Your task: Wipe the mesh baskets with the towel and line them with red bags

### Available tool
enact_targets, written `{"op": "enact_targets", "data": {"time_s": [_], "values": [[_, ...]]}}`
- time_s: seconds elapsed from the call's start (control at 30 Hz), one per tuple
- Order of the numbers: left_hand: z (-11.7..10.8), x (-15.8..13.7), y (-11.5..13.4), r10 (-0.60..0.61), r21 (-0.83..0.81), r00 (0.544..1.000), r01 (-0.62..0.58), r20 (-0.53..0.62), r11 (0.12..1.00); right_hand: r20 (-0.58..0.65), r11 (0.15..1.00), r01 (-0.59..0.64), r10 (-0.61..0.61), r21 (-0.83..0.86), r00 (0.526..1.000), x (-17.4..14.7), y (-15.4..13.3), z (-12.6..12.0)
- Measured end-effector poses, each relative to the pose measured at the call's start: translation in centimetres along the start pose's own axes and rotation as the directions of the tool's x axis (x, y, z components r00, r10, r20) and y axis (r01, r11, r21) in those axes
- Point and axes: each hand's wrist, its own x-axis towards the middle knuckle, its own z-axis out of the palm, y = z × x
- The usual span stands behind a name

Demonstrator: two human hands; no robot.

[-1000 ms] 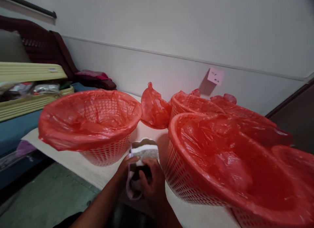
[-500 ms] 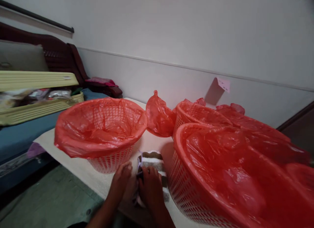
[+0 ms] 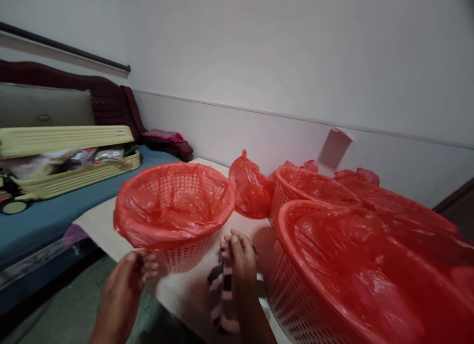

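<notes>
The striped cloth point(image 3: 222, 290) lies at the lower middle of the frame, over the bench point(image 3: 181, 290), its long axis running roughly up and down the picture, with the pale purple edging along that same line. The right hand point(image 3: 242, 255) is clearly the nearer: its bent fingers meet the cloth's upper end, and its forearm passes down the cloth's right side, covering part of it. Whether those fingers pinch the fabric or only rest against it, I cannot tell. The left hand point(image 3: 129, 277) is well apart at the lower left, loosely curled with nothing visible in it, so the cloth lies to its right. Cloth and right hand sit between the left basket point(image 3: 174, 234), at left of centre, and the large right basket point(image 3: 292, 279), which fills the lower right.
</notes>
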Motion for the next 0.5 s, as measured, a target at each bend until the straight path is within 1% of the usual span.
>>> {"op": "enact_targets", "data": {"time_s": [0.1,0.13,0.2,0.27,0.33,0.4,0.5], "values": [[0.5,1.6,4.6,0.027,-0.064,1.0,-0.028,-0.014,0.998,-0.067,0.98,-0.03,0.044,0.197,0.997,1.4,-1.8,2.4],[0.8,2.1,5.9,0.027,-0.061,1.0,-0.028,-0.013,0.998,-0.068,0.973,-0.03,0.047,0.231,0.997,1.9,-2.4,3.0],[1.1,2.7,7.7,-0.018,-0.046,1.0,0.017,-0.006,0.999,-0.051,0.97,-0.002,0.015,0.245,0.999,2.5,-3.3,3.8],[1.3,3.1,8.8,-0.073,-0.021,0.997,0.073,0.008,0.997,-0.013,0.976,0.044,-0.042,0.215,0.999,2.8,-3.8,4.1],[1.4,3.4,9.4,-0.07,0.025,0.997,0.07,0.031,0.997,0.041,0.978,0.04,-0.05,0.203,0.998,2.6,-4.0,4.2],[1.6,3.7,9.9,-0.039,0.086,0.998,0.035,0.047,0.996,0.119,0.97,-0.023,-0.006,0.243,0.993,2.2,-4.2,4.2],[2.2,4.0,10.7,-0.06,0.162,0.998,0.058,0.009,0.985,0.207,0.946,-0.107,0.043,0.307,0.977,1.4,-4.7,4.4]]}}
